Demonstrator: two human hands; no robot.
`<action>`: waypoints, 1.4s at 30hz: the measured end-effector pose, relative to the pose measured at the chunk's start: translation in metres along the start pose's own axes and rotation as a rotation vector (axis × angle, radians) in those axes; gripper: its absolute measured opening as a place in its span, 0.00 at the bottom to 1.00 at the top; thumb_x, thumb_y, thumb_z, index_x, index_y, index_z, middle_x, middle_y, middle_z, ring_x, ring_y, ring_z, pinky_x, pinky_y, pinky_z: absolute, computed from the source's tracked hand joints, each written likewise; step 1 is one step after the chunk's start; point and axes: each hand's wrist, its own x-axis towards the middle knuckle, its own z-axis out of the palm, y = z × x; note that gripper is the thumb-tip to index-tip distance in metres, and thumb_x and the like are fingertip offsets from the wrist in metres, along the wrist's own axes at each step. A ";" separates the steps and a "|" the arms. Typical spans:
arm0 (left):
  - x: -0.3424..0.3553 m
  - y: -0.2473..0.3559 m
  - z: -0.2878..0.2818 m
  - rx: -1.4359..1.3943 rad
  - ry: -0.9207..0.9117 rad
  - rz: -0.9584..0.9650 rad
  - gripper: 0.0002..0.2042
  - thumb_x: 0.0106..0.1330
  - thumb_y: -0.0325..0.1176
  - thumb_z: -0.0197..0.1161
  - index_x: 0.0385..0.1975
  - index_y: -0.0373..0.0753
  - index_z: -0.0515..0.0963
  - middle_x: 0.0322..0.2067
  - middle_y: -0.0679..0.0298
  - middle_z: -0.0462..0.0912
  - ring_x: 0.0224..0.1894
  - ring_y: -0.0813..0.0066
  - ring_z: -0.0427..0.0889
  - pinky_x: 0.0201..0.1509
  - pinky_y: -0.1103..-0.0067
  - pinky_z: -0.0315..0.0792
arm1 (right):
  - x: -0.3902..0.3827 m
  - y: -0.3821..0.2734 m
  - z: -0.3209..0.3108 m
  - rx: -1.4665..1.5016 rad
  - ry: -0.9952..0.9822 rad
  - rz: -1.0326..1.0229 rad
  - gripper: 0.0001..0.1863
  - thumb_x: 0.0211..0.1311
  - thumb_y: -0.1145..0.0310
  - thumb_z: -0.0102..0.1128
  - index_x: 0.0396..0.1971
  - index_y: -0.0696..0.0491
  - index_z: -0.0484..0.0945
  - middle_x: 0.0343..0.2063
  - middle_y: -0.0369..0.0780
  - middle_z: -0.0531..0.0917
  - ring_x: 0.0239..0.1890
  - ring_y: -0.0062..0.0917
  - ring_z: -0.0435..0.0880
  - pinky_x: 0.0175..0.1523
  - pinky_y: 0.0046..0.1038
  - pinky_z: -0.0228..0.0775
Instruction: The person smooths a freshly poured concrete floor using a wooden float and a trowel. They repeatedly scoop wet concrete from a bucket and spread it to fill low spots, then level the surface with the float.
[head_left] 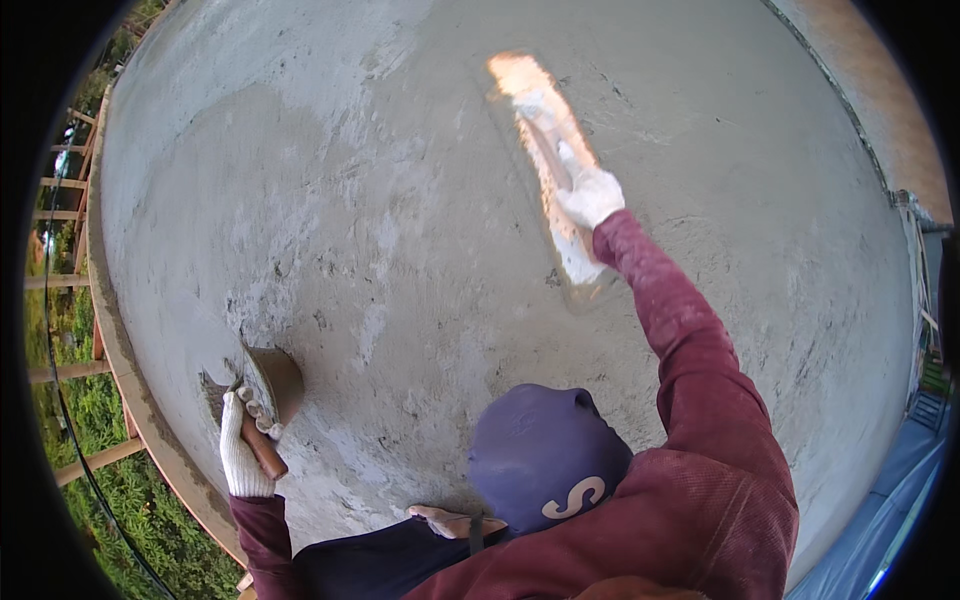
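Observation:
My right hand, in a white glove, is closed round the handle of a long, narrow finishing trowel. Its pale blade, blotched with orange glare, lies flat against the grey wet cement surface. At the lower left, my left hand wears a knitted white glove and grips a wooden-handled trowel. A dull brown-grey curved blade shows beside the fingers, and a dark rough patch lies on its other side; where hand and blade join is partly hidden. Both sleeves are maroon.
A dark blue rounded form with a pale mark fills the lower middle. A raised rim bounds the cement on the left, with timber struts, a black cable and greenery beyond. Blue sheeting lies at lower right; a brown surface borders the upper right.

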 end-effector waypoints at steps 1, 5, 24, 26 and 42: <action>0.004 -0.001 0.010 0.007 0.056 0.015 0.12 0.79 0.43 0.57 0.51 0.42 0.79 0.35 0.70 0.84 0.32 0.80 0.83 0.35 0.81 0.81 | -0.029 -0.009 0.009 -0.038 -0.090 -0.025 0.40 0.63 0.57 0.56 0.77 0.40 0.58 0.44 0.52 0.86 0.46 0.46 0.87 0.53 0.44 0.79; 0.011 -0.005 0.030 0.083 0.163 0.077 0.14 0.79 0.43 0.57 0.54 0.41 0.78 0.41 0.68 0.85 0.38 0.78 0.85 0.39 0.80 0.82 | -0.123 -0.015 0.014 0.115 -0.120 -0.146 0.41 0.59 0.55 0.62 0.75 0.35 0.62 0.46 0.49 0.85 0.42 0.46 0.88 0.51 0.43 0.81; 0.015 -0.021 -0.020 0.166 0.065 -0.095 0.16 0.77 0.47 0.58 0.56 0.47 0.79 0.42 0.75 0.84 0.36 0.84 0.82 0.33 0.83 0.77 | -0.020 0.181 -0.053 -0.088 0.106 0.544 0.48 0.60 0.63 0.57 0.79 0.26 0.46 0.53 0.53 0.84 0.52 0.51 0.85 0.58 0.47 0.76; 0.016 -0.026 -0.033 0.114 -0.023 -0.106 0.16 0.77 0.47 0.59 0.57 0.46 0.78 0.42 0.75 0.84 0.35 0.83 0.82 0.32 0.83 0.76 | -0.055 0.200 -0.048 -0.097 0.103 0.592 0.47 0.60 0.62 0.57 0.79 0.26 0.47 0.51 0.54 0.85 0.51 0.52 0.86 0.57 0.48 0.76; 0.046 -0.022 -0.004 0.068 0.088 -0.061 0.13 0.75 0.48 0.62 0.46 0.46 0.80 0.30 0.75 0.82 0.25 0.82 0.79 0.27 0.81 0.76 | 0.010 0.097 -0.069 0.049 0.197 0.274 0.36 0.67 0.59 0.53 0.76 0.31 0.60 0.59 0.45 0.82 0.55 0.39 0.86 0.63 0.38 0.77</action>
